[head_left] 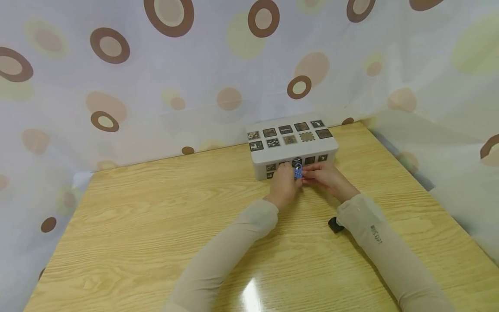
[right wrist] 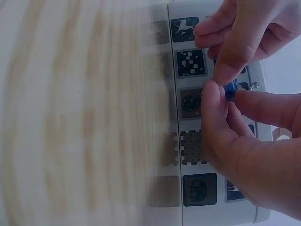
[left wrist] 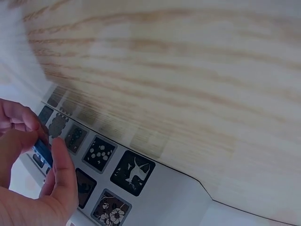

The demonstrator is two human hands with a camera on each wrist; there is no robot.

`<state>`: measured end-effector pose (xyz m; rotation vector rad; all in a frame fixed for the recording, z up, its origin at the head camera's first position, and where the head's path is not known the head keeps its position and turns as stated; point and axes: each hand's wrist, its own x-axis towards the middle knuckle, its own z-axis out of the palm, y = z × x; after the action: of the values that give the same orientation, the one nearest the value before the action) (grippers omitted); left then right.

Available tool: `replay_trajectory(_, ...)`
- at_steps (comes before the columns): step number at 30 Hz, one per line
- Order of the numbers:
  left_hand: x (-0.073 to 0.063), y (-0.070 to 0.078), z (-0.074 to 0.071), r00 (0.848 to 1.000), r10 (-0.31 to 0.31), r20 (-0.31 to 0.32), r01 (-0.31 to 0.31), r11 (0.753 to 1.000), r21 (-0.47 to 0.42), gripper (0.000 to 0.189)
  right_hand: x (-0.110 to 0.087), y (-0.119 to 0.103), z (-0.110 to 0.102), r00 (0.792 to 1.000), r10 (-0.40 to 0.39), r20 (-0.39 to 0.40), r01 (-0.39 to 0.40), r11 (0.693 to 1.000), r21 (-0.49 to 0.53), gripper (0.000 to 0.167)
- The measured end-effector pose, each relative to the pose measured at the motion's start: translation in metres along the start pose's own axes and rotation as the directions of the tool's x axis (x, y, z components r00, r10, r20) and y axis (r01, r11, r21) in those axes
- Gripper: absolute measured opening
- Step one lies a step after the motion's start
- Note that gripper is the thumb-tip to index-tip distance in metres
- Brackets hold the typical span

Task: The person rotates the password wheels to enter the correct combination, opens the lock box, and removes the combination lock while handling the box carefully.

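Observation:
A small blue padlock (head_left: 298, 173) with a loop on top is at the front face of a white box (head_left: 294, 149). My left hand (head_left: 283, 185) pinches it from the left; the left wrist view shows the blue padlock (left wrist: 43, 153) between thumb and finger. From the other side my right hand (head_left: 325, 177) pinches it, and in the right wrist view the padlock (right wrist: 230, 89) is mostly hidden by the fingertips of both hands. Near it, a metal latch piece (right wrist: 255, 86) shows on the box.
Square dark picture tiles cover the box's lid and front. The box stands on a wood-grain table (head_left: 163, 225), close to the back edge. A white curtain with brown circles (head_left: 136, 86) hangs behind and to the right. A small black object (head_left: 335, 225) is at the right cuff.

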<state>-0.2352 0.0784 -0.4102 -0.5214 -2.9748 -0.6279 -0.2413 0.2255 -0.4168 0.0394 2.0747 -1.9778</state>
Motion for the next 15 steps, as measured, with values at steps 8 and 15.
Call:
replay_trajectory(8,0.0004,-0.0031,-0.0023,1.0,0.025,0.009,-0.026,1.0,0.014,0.034,-0.0006,-0.0017,0.0031,1.0,0.018,-0.007,-0.017,1.0,0.023,0.039)
replay_trajectory(15,0.0019,-0.0071,-0.0044,0.996,0.084,0.035,-0.087,0.993,0.077,0.034,0.001,-0.0016,0.0051,0.999,0.04,-0.009,-0.039,0.999,0.037,0.038)
